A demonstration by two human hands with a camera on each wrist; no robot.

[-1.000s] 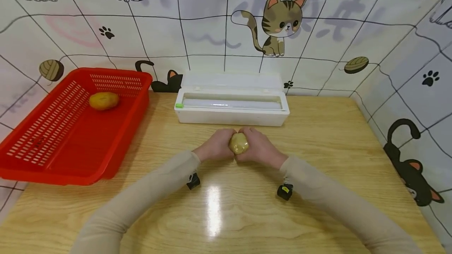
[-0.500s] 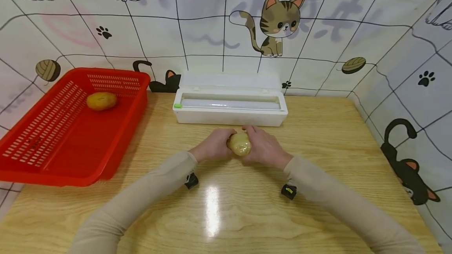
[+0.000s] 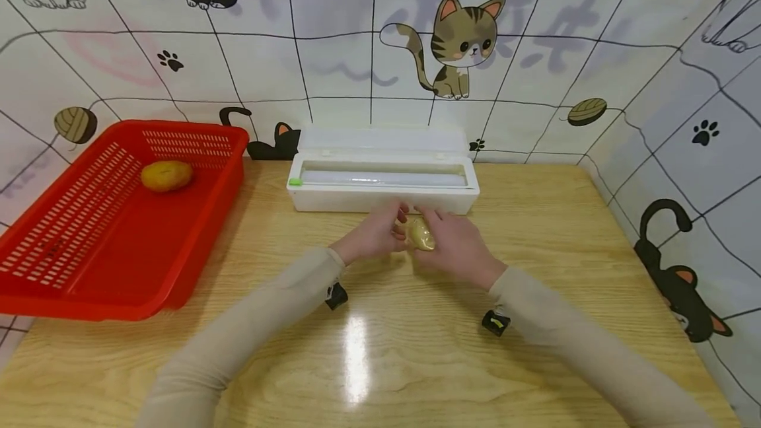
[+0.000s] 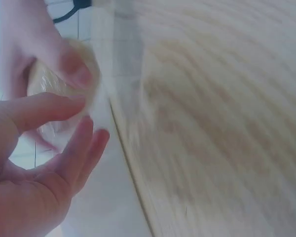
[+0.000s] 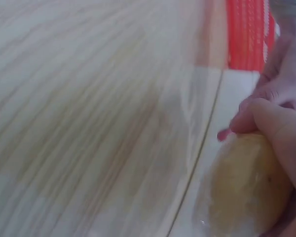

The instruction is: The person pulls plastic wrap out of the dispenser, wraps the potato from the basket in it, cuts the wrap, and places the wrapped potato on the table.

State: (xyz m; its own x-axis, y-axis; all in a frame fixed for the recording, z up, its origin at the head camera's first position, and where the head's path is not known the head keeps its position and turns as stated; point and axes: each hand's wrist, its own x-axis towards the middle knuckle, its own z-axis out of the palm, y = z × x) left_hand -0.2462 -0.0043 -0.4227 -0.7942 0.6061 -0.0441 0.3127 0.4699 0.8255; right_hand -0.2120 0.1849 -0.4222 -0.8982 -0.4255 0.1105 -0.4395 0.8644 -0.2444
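A pale, film-wrapped potato (image 3: pixel 421 235) is held just in front of the white cling film box (image 3: pixel 339 201). My right hand (image 3: pixel 460 249) grips it from the right, and the glossy, creased wrap (image 5: pixel 246 190) shows in the right wrist view. At the potato's left end is my left hand (image 3: pixel 376 235), its fingers loosely bent. In the left wrist view, a small gap separates that hand's thumb (image 4: pixel 49 109) from its fingertips, right beside the wrapped potato.
A red plastic basket (image 3: pixel 202 253) stands at the left with one yellow potato (image 3: pixel 167 176) in it. The film box at the back has its lid up, showing a roll (image 3: pixel 386 179) inside. A cat-patterned covering (image 3: pixel 339 65) lines the wall behind the wooden table (image 3: pixel 285 368).
My left hand has loosened from the potato, its fingers shifting to the potato's end. My right hand has moved slightly right and forward, carrying and tilting the potato. The head view has shifted slightly.
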